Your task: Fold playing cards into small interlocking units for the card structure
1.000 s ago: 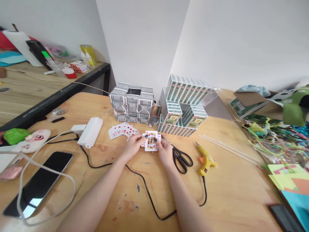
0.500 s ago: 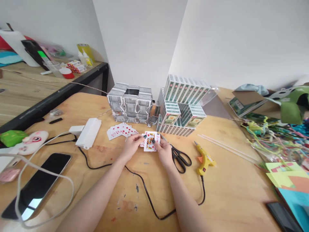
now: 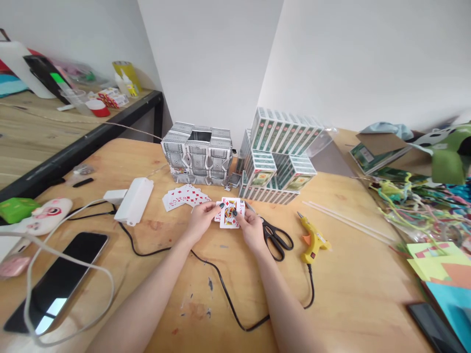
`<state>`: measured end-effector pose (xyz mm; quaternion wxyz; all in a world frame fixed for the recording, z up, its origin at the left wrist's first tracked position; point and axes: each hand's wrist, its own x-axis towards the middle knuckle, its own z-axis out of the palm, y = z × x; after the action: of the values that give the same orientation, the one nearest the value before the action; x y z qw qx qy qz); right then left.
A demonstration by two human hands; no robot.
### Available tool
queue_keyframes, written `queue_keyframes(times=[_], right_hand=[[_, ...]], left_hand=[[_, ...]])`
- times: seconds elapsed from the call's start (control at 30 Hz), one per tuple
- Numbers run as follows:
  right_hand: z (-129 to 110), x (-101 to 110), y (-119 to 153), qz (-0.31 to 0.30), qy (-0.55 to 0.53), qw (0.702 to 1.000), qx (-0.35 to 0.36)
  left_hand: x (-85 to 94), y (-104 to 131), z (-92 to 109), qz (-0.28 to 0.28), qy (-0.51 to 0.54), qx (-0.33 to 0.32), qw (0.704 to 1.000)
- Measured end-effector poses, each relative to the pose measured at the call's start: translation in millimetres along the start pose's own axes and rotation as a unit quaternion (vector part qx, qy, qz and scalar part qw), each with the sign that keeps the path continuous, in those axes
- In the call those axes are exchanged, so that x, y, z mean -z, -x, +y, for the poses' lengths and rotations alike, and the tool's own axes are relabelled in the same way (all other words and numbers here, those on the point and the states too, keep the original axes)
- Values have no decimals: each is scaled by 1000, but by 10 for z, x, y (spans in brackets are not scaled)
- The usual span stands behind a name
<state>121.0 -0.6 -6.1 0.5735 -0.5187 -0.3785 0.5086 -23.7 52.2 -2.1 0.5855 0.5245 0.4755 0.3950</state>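
L thumb (image 3: pixel 217 205) slid left, off K card (image 3: pixel 227 215)

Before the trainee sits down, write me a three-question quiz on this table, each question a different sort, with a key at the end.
1. Fill the gap: The left hand and the right hand hold playing cards; the front card is the ___ of diamonds.

2. True or false: The yellow glue gun lies to the right of the black-handled scissors.

3. Multiple choice: Where do the stacked boxes stand relative to the grey-patterned card structure?
a) To its left
b) To its right
c) On top of it

Key: 1. king; 2. true; 3. b
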Motion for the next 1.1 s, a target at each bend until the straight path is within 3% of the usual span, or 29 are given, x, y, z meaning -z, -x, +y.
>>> queue_keyframes(times=[0.13,0.3,1.1], right_hand=[[5,-5,-3,11,3,1000,1],[12,2,-27,34,-13,999,-6],[-11,-2,-11,52,1,999,9]], left_hand=[[20,-10,-4,-15,77,24,997],[75,-4,45,-89,190,62,976],[98,5,14,-147,155,87,973]])
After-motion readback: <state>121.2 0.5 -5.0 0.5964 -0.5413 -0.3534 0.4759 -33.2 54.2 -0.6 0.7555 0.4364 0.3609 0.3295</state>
